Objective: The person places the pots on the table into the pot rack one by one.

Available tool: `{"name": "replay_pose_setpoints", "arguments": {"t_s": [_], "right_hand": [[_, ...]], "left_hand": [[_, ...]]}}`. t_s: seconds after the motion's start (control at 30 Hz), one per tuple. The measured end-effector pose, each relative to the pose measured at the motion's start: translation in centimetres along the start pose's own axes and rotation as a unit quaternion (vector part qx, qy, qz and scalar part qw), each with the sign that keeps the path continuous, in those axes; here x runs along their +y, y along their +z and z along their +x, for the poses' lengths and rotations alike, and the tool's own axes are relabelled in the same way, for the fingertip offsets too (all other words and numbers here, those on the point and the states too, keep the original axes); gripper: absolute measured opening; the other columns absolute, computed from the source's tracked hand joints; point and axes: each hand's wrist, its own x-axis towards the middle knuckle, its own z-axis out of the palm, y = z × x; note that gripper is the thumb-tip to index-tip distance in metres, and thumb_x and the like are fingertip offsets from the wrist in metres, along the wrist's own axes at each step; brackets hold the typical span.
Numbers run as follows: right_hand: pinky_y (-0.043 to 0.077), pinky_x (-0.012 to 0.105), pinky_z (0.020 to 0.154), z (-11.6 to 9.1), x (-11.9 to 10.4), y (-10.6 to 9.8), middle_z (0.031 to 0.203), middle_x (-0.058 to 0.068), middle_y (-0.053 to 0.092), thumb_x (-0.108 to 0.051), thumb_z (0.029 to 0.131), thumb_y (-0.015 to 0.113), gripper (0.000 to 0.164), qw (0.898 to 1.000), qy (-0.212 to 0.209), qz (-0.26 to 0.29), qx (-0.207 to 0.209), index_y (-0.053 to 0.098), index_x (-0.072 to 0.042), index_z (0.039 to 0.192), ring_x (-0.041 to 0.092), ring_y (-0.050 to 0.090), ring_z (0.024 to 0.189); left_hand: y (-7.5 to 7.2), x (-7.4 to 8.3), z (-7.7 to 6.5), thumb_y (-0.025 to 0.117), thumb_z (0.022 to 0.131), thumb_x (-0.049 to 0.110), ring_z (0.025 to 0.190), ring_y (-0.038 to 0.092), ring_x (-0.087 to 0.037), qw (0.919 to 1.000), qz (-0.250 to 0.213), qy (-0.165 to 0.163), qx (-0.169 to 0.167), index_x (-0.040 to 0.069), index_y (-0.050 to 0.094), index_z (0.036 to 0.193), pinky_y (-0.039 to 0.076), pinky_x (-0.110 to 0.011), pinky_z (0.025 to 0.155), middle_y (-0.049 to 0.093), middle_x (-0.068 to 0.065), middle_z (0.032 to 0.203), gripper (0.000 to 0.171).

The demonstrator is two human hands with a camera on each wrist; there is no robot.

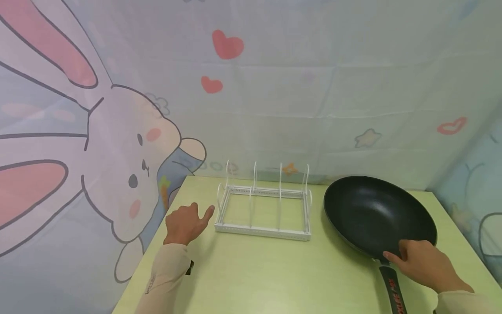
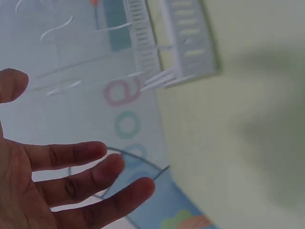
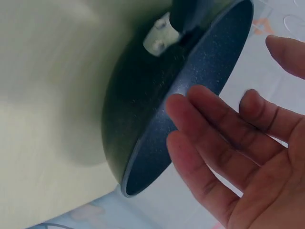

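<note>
Beige sleeves (image 1: 166, 272) enter at the lower edge, along with the handle (image 1: 393, 290) of a frying pan (image 1: 376, 211). Said pan sits on the right side of a pale green table (image 1: 243, 270), mouth upward, its handle pointing toward the wearer. It is round, deep and black; the inner face is smooth, with a soft glare and fine pale specks. Red lettering marks the handle, and a silver bracket (image 3: 162, 36) joins it to the wall. The right hand (image 1: 427, 264) is unclenched and grasps nothing, fingers extended beside the near rim; contact cannot be determined. Left of the pan, apart from it, stands a white rack (image 1: 262, 231) with upright wires and a slotted frame, tabletop showing through. The left hand (image 1: 186, 224) is released, fingers spread, just beside the rack.
</note>
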Motion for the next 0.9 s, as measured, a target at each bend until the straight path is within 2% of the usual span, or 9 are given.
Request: {"name": "replay_pose_setpoints", "arguments": {"t_s": [0.1,0.2,0.3,0.43,0.57,0.67,0.8,0.9], "right_hand": [[0.031,0.03,0.05,-0.3,0.0,0.5,0.055,-0.002,0.042,-0.049,0.093,0.066,0.047,1.0,0.006,0.009,-0.019,0.047,-0.016,0.066,0.013,0.04,0.051],[0.032,0.031,0.051,-0.4,0.0,1.0,0.057,-0.002,0.045,-0.053,0.092,0.064,0.048,0.999,0.017,0.012,-0.05,0.049,-0.016,0.068,0.014,0.042,0.053],[0.036,0.032,0.053,-0.2,0.1,1.5,0.058,-0.003,0.05,-0.058,0.092,0.062,0.049,0.995,0.024,0.018,-0.092,0.055,-0.015,0.07,0.013,0.046,0.055],[0.049,0.038,0.057,0.1,0.4,2.3,0.064,-0.005,0.062,-0.058,0.091,0.063,0.048,0.989,0.027,0.035,-0.142,0.067,-0.012,0.079,0.012,0.057,0.06],[0.055,0.043,0.065,0.3,0.6,2.9,0.076,-0.005,0.071,-0.052,0.092,0.065,0.043,0.986,0.017,0.052,-0.157,0.074,-0.01,0.089,0.012,0.064,0.066],[0.055,0.041,0.065,0.3,0.5,3.0,0.078,-0.004,0.072,-0.048,0.093,0.065,0.039,0.987,0.004,0.065,-0.15,0.073,-0.009,0.089,0.012,0.064,0.067],[0.051,0.034,0.06,0.1,0.4,3.0,0.072,-0.004,0.069,-0.041,0.097,0.063,0.034,0.984,-0.012,0.101,-0.144,0.069,-0.009,0.084,0.01,0.061,0.06],[0.05,0.029,0.055,0.0,0.5,3.3,0.071,-0.002,0.068,-0.037,0.099,0.061,0.035,0.975,-0.013,0.156,-0.155,0.067,-0.005,0.087,0.01,0.062,0.057]], "left_hand": [[1.8,0.0,-0.9,0.043,0.097,0.067,0.052,0.056,-0.026,0.9993,-0.022,-0.019,-0.024,0.005,0.068,0.099,0.041,-0.038,0.045,0.064,-0.011,0.068,0.067],[3.0,0.7,-1.7,0.045,0.097,0.065,0.054,0.057,-0.025,0.9977,-0.048,-0.027,-0.039,0.006,0.068,0.097,0.043,-0.038,0.047,0.067,-0.009,0.071,0.063],[3.5,1.8,-2.2,0.048,0.097,0.063,0.055,0.057,-0.023,0.9959,-0.076,-0.029,-0.04,0.008,0.067,0.092,0.042,-0.036,0.048,0.066,-0.008,0.071,0.058],[4.0,3.8,-2.7,0.051,0.096,0.061,0.056,0.055,-0.02,0.9928,-0.109,-0.02,-0.044,0.01,0.067,0.089,0.04,-0.033,0.049,0.065,-0.005,0.071,0.054],[4.6,5.5,-3.3,0.052,0.095,0.062,0.059,0.057,-0.017,0.985,-0.161,0.0,-0.062,0.013,0.069,0.09,0.041,-0.032,0.05,0.068,-0.003,0.075,0.052],[5.3,6.5,-3.9,0.051,0.097,0.061,0.063,0.062,-0.016,0.9667,-0.239,0.015,-0.091,0.012,0.071,0.095,0.044,-0.031,0.053,0.072,-0.005,0.079,0.053],[6.7,8.1,-4.9,0.051,0.099,0.058,0.069,0.07,-0.019,0.9273,-0.345,0.029,-0.143,0.005,0.071,0.099,0.048,-0.031,0.06,0.075,-0.01,0.082,0.056],[7.9,9.5,-5.9,0.051,0.099,0.055,0.073,0.073,-0.022,0.8958,-0.405,0.03,-0.18,0.001,0.07,0.099,0.054,-0.033,0.064,0.075,-0.013,0.086,0.058]]}}
